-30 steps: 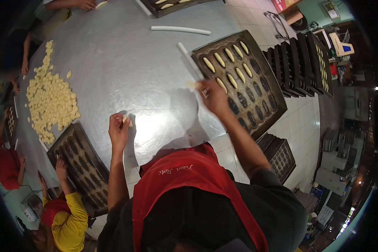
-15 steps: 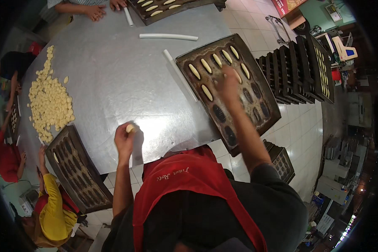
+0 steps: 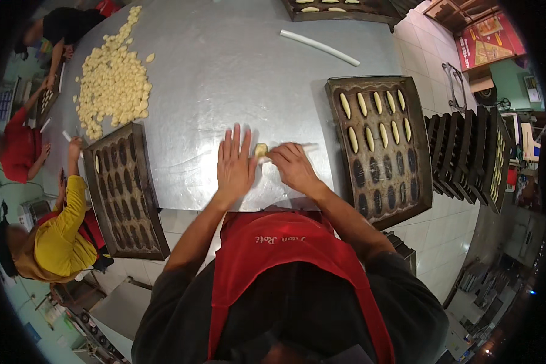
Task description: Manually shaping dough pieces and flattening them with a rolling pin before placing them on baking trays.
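A small pale dough piece point(image 3: 261, 149) lies on the metal table between my two hands. My left hand point(image 3: 235, 162) is flat beside it on the left, fingers stretched and apart. On the other side, my right hand point(image 3: 292, 166) is closed over a white rod point(image 3: 310, 147), most of which its fingers hide; one end shows near the dough. To the right, a dark baking tray point(image 3: 379, 182) holds two rows of long dough pieces point(image 3: 383, 134) in its farther hollows. Its nearer hollows are bare.
A heap of dough balls point(image 3: 114, 85) covers the far left of the table point(image 3: 218, 67). A tray point(image 3: 127, 209) with one dough piece stands at left, near a person in yellow point(image 3: 60, 242). Another white rod point(image 3: 321, 47) lies farther off. Stacked trays point(image 3: 467, 155) stand at right.
My right hand has moved from the tray to the table and taken hold of the white rod. My left hand has let go of the dough piece and opened. The view has shifted.
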The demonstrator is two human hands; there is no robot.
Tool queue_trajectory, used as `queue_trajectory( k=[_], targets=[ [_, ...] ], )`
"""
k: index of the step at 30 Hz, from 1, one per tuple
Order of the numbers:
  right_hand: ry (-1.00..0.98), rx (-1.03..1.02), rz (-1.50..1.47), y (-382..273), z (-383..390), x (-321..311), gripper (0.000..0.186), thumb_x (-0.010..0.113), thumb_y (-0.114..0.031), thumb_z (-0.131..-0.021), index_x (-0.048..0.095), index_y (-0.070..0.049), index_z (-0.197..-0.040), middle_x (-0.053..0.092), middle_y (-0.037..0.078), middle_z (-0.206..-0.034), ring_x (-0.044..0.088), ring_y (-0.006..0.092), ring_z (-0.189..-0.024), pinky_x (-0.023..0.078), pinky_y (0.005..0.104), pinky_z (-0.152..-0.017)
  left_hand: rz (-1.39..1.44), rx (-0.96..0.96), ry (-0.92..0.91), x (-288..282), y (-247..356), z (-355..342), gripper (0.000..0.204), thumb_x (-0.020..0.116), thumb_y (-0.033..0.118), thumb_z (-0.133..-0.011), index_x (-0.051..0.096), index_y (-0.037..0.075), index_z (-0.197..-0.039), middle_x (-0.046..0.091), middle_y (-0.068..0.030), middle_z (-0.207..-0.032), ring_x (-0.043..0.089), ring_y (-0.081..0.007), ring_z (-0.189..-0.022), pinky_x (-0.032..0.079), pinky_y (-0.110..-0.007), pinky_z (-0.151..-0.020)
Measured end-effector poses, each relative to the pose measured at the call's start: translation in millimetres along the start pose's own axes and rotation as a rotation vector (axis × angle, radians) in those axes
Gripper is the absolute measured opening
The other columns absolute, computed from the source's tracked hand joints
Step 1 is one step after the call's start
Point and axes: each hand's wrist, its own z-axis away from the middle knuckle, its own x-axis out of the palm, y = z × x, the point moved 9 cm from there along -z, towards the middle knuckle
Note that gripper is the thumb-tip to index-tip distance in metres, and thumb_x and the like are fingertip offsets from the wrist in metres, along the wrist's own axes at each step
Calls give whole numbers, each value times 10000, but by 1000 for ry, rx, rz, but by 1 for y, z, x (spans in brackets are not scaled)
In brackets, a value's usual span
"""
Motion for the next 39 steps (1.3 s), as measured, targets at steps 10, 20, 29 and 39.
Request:
queue_trajectory(
  k=[10, 20, 29, 39],
  targets=[
    [62, 262, 52, -2, -1, 16, 463, 881, -148, -821, 700, -40, -1233, 698, 170, -1171, 628, 400, -1108, 524, 497, -989, -36, 26, -87, 27, -31, 17, 756, 612, 318, -1048, 366, -15, -1680, 333, -271, -1747, 286, -428, -1639, 194, -567, -1344],
    [74, 234, 355, 2, -35, 22, 442, 642, -113, -919, 672, -36, -1353, 643, 127, -1372, 574, 332, -1265, 451, 478, -1020, 216, 110, 96, 8, 0, -14, 497, 678, 195, -993, 598, -37, -1426, 620, -239, -1371, 594, -429, -1269, 461, -519, -1133],
    [-272, 437, 238, -17, -38, 43, 290, 671, -87, -851, 757, -46, -1126, 708, 125, -1197, 632, 339, -1158, 446, 537, -1035, 154, 256, -112, 5, 0, 61, 536, 664, 217, -1020, 585, -34, -1487, 612, -225, -1463, 583, -416, -1385, 452, -475, -1212],
    [-111, 348, 480, -74, -41, 84, 710, 706, -390, -1007, 497, 14, -1551, 430, 273, -1631, 376, 471, -1533, 319, 637, -1224, -265, -221, 81, -110, -291, -47, 363, 749, 189, -891, 697, 12, -1204, 701, -204, -1177, 660, -405, -1147, 545, -521, -978]
  ],
)
